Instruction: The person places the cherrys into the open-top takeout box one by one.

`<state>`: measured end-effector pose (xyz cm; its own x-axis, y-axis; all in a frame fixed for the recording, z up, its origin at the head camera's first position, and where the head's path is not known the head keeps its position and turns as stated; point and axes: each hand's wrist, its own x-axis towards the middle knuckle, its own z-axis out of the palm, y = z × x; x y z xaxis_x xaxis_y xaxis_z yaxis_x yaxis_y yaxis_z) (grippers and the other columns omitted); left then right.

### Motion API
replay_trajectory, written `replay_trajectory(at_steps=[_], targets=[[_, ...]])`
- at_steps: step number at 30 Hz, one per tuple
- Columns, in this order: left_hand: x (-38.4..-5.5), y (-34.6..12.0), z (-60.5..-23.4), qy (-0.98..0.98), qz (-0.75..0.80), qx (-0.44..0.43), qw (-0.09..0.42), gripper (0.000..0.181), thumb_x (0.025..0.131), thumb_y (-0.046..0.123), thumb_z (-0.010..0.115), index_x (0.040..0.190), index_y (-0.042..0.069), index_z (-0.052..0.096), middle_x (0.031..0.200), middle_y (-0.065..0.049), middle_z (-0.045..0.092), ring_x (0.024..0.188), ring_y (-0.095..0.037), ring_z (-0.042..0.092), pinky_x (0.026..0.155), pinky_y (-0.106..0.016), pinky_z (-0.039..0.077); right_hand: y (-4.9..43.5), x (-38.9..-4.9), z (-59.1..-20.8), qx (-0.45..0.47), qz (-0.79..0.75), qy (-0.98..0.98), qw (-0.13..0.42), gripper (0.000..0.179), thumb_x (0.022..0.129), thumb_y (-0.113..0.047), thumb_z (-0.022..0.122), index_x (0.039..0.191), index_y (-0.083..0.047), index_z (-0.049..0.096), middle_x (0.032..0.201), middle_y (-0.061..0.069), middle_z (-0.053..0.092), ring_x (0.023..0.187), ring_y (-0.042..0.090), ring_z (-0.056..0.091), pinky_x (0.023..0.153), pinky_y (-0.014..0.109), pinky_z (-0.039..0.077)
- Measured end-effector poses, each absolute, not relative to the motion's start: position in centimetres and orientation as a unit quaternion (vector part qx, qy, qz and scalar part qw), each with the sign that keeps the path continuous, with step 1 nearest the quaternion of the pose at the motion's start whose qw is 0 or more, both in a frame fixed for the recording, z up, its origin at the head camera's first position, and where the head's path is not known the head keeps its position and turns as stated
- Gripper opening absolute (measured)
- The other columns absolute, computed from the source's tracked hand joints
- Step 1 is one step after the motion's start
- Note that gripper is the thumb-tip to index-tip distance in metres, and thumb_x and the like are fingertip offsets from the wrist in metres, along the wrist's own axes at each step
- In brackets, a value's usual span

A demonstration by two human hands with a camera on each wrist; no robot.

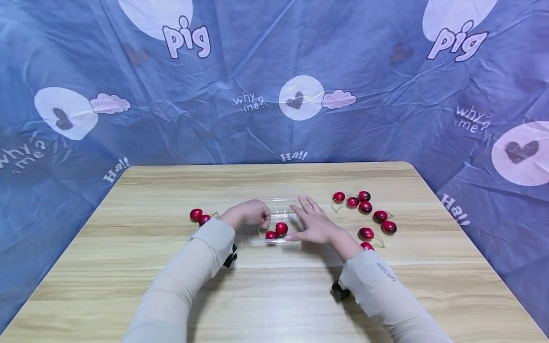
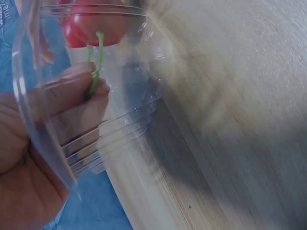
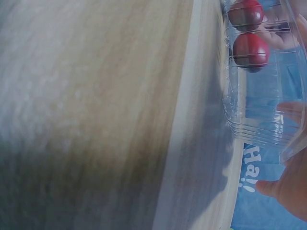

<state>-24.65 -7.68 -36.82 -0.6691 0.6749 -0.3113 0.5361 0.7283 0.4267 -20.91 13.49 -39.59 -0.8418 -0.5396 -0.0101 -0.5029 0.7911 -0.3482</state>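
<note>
A clear plastic box (image 1: 280, 210) stands between the hands with two red cherries (image 1: 281, 228) in its near part. Inside it, the left hand (image 1: 253, 213) pinches the cherries' joined green stem (image 2: 100, 62) between thumb and finger, as the left wrist view shows. The right hand (image 1: 317, 225) lies against the box's right end, its fingers extended and spread and its thumb by the near rim. In the right wrist view the cherries (image 3: 251, 50) appear through the clear wall. Part of the box is hidden behind the hands.
Several cherries (image 1: 365, 206) with stems lie in loose groups right of the box. Two more cherries (image 1: 196, 215) lie left of it, beside the left forearm. A blue printed cloth (image 1: 257, 128) hangs behind the wood-grain table (image 1: 274, 295).
</note>
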Motion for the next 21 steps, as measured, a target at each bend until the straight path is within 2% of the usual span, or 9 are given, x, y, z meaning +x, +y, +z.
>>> replay_trajectory(at_steps=[4,12,21], targets=[[-24.64,-7.53,-36.72,0.904,0.134,0.337,0.226,0.012,0.073,-0.005,0.058,0.066,0.005,0.06,0.059,0.006,0.049,0.061,-0.009,0.044,0.068,-0.024,0.04,13.48,-20.89,-39.59,-0.274,-0.168,0.945,0.057,0.098,0.065,-0.072,0.047,0.136,-0.007,0.026,0.142,0.017,0.003,0.127,0.035,0.0,0.1,0.052,0.005],[-24.62,-7.62,-36.53,0.901,0.148,0.341,0.222,0.008,0.075,-0.001,0.061,0.069,0.005,0.062,0.065,0.003,0.055,0.062,-0.008,0.045,0.066,-0.022,0.04,13.4,-20.81,-39.44,-0.274,-0.175,0.944,0.059,0.098,0.065,-0.071,0.048,0.135,-0.006,0.026,0.141,0.019,0.005,0.127,0.035,0.0,0.099,0.053,0.005],[-24.65,-8.1,-36.38,0.909,0.167,0.322,0.206,0.005,0.075,0.002,0.061,0.073,0.006,0.064,0.075,-0.001,0.06,0.072,-0.012,0.051,0.076,-0.028,0.042,13.39,-20.87,-39.44,-0.273,-0.175,0.944,0.06,0.098,0.065,-0.071,0.048,0.135,-0.005,0.026,0.141,0.019,0.005,0.127,0.034,-0.002,0.099,0.053,0.004]])
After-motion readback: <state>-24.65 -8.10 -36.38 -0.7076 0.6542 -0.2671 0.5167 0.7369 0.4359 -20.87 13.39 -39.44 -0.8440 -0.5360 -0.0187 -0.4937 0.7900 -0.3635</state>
